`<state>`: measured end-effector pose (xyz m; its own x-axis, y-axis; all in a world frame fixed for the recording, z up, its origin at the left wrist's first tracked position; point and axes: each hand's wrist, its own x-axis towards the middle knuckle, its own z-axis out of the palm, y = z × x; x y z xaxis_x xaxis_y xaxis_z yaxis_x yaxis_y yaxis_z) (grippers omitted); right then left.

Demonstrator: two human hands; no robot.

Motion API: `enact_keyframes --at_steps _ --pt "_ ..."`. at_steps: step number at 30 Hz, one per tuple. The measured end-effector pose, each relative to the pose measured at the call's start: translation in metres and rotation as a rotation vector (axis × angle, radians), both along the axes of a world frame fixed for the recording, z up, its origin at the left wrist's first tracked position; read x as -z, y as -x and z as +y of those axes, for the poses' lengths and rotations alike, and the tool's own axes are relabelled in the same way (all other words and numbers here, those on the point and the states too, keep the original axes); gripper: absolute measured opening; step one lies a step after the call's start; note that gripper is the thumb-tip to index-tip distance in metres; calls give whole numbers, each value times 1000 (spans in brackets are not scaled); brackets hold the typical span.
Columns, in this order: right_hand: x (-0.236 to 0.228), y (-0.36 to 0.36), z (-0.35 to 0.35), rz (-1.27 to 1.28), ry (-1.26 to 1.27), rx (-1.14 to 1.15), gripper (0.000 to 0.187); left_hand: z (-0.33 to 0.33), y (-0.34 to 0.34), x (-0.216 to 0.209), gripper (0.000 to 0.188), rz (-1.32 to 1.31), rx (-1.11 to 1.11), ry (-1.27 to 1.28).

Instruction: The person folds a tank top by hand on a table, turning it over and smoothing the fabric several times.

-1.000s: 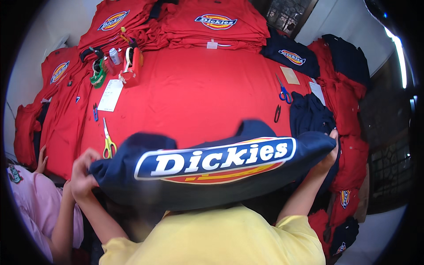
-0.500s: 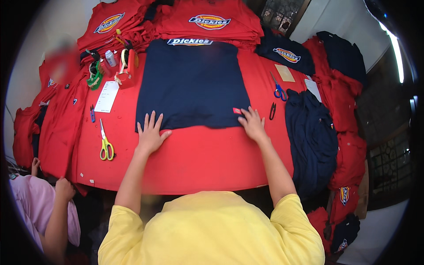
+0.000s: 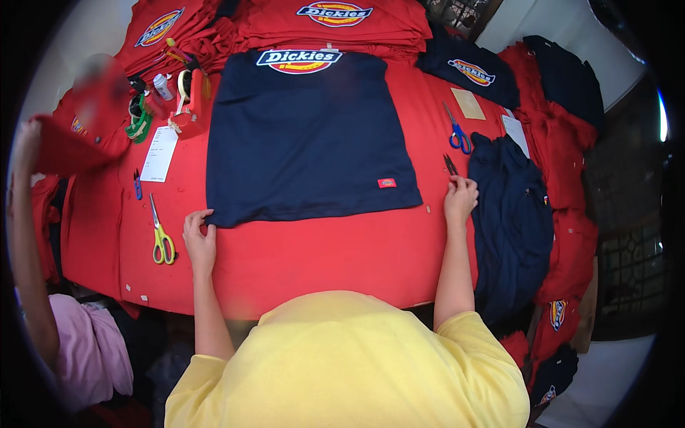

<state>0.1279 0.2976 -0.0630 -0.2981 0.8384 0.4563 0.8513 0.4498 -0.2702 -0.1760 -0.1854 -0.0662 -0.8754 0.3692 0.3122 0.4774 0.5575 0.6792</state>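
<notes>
A navy T-shirt point(image 3: 307, 150) lies flat in front of me, with a printed logo at its far end and a small red label near its lower right corner. At the lower left corner, my left hand point(image 3: 199, 241) pinches the shirt's edge between thumb and fingers. Off to the right of the shirt, my right hand point(image 3: 461, 201) is closed around the near end of dark thread snips point(image 3: 450, 165), whose blades point away from me. Blue-handled scissors point(image 3: 458, 135) lie just beyond the snips.
Yellow-handled scissors point(image 3: 163, 242), blue snips point(image 3: 138, 184) and a white paper slip point(image 3: 159, 153) lie left. Behind them stand a red tape dispenser point(image 3: 187, 114) and a green one point(image 3: 138, 121). A crumpled navy garment point(image 3: 510, 221) sits right. A co-worker lifts a red garment point(image 3: 78, 143).
My right hand has left the shirt's corner and taken hold of the snips. My left hand has moved from lying flat to pinching the left corner. The co-worker has raised a red garment.
</notes>
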Motion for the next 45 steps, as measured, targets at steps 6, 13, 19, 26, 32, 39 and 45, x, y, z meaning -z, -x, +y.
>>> enact_keyframes --at_steps 6,13,19,26,32,39,45 --pt "-31 -1 -45 114 273 -677 28 11 -7 -16 33 -178 -105 -54" --pt "-31 32 -67 332 165 -588 11 35 0 -34 32 121 -70 -173" --pt "-13 -1 -25 664 299 -300 10 13 -15 -54 38 96 -70 -167" --pt "3 -5 -57 367 184 -546 16 8 -51 -32 43 -233 73 -260" --pt "-16 -15 -31 504 640 -322 13 -27 -18 -39 15 -459 177 -293" --pt "-8 18 -49 27 184 -135 36 10 -16 -6 28 92 -230 220" --pt "4 14 -58 132 37 -169 33 10 -23 -2 23 147 -181 17"
